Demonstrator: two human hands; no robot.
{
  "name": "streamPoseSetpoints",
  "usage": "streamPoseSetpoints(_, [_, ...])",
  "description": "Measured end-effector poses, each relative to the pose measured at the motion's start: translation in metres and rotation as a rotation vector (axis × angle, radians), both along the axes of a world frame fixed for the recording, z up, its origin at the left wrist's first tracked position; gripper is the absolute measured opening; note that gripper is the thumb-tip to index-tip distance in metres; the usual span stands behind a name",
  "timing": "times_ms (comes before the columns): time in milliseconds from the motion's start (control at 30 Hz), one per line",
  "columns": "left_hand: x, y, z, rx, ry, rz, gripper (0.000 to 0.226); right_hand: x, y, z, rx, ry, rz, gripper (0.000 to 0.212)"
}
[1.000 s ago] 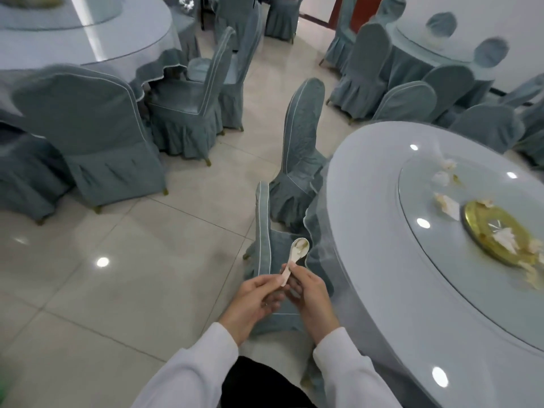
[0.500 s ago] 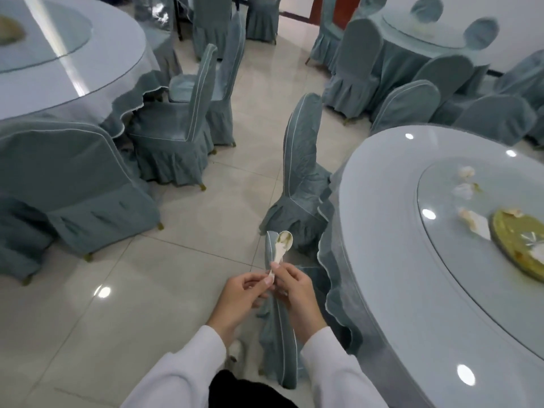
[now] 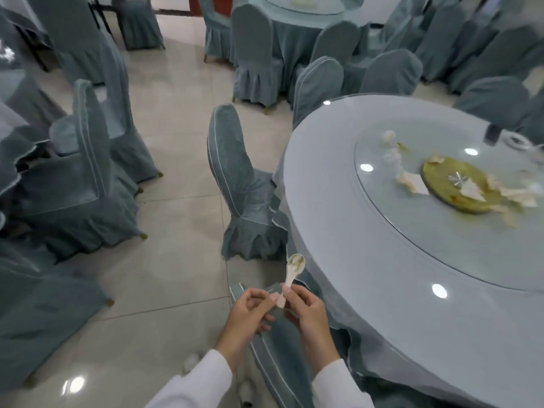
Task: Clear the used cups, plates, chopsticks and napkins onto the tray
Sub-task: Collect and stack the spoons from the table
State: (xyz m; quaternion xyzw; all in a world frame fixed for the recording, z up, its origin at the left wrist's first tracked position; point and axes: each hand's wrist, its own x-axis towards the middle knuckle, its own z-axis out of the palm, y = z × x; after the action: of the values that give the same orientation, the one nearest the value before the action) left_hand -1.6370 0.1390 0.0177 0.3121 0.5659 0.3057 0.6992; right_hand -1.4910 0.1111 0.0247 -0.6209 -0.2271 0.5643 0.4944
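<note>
**Soiled spoon held upright in both hands beside the round desk**

The right hand [image 3: 306, 312] has its grip pinched on the lower end of a small white spoon [image 3: 291, 275], thumb and fingertips closed on the handle. The left hand [image 3: 250, 313] meets it from the other side, fingers curled, its fingertips touching the same handle end. The spoon stands nearly upright, bowl at the top, tilted slightly to the right. It is pale and glossy, with greenish-brown smears inside the bowl. Both wrists come out of white sleeves [image 3: 338, 384].

The spoon is held in the air above a chair [image 3: 279, 363] in a grey-green cover, just left of the edge of the round desk [image 3: 353, 260]. On the desk lies a glass turntable [image 3: 441, 237] with a gold plate [image 3: 459, 187] and crumpled napkins [image 3: 412, 181] scattered on and beside the plate. Another covered chair [image 3: 235, 178] stands tucked against the desk further off, on the tiled floor [image 3: 164, 275].
</note>
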Motion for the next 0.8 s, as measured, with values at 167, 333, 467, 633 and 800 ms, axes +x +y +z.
streamPoseSetpoints(167, [-0.004,0.045,-0.009,0.019,0.027,-0.112,0.037,-0.014,0.030,-0.006,-0.021,-0.029,-0.134,0.016])
streamPoseSetpoints(333, [-0.024,0.119,-0.009,-0.125,-0.161,-0.245,0.030,-0.050,0.087,-0.011,-0.035,-0.041,-0.277,0.013])
streamPoseSetpoints(467, [-0.059,0.183,0.005,-0.174,-0.210,-0.394,0.022,-0.084,0.134,0.002,-0.034,-0.060,-0.331,0.013])
streamPoseSetpoints(633, [-0.087,0.246,0.015,-0.161,-0.218,-0.490,0.025,-0.116,0.187,0.014,-0.010,-0.082,-0.370,0.014])
streamPoseSetpoints(800, [-0.092,0.297,0.009,-0.160,-0.205,-0.585,0.021,-0.129,0.227,0.012,-0.022,-0.112,-0.402,0.015])
